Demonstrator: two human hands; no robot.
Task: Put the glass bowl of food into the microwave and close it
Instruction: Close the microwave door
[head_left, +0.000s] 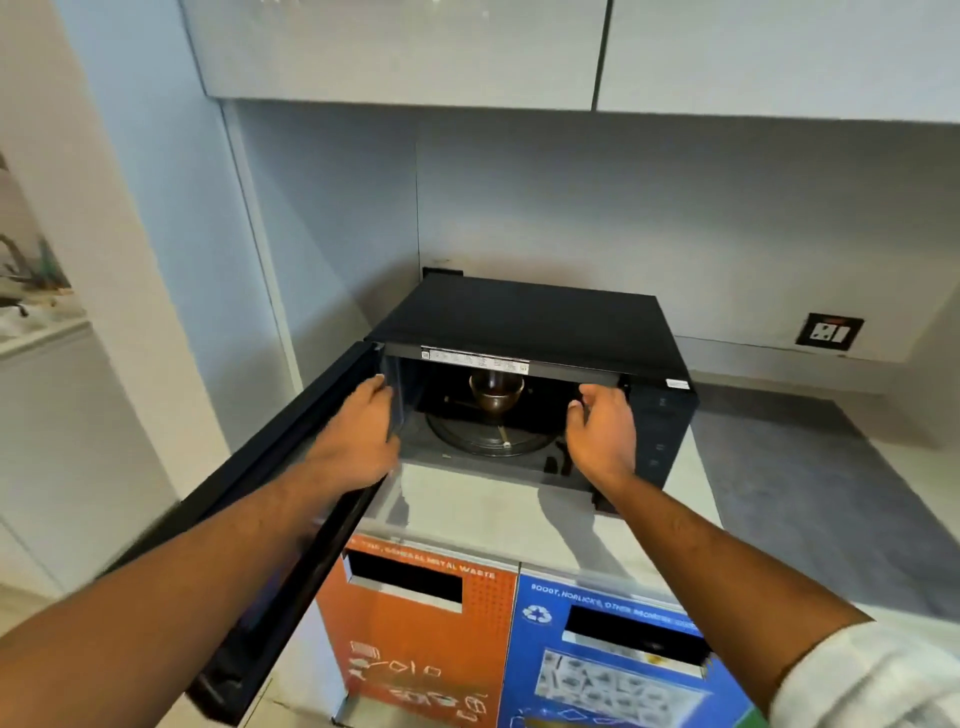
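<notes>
Both arms stretched forward to microwave (524, 374) mouth. Left hand (363, 431) and right hand (602, 431) held loosely curled, grip empty. Bowl (496, 391) seen inside on turntable (488, 441). Door (270, 519) swung wide.
</notes>
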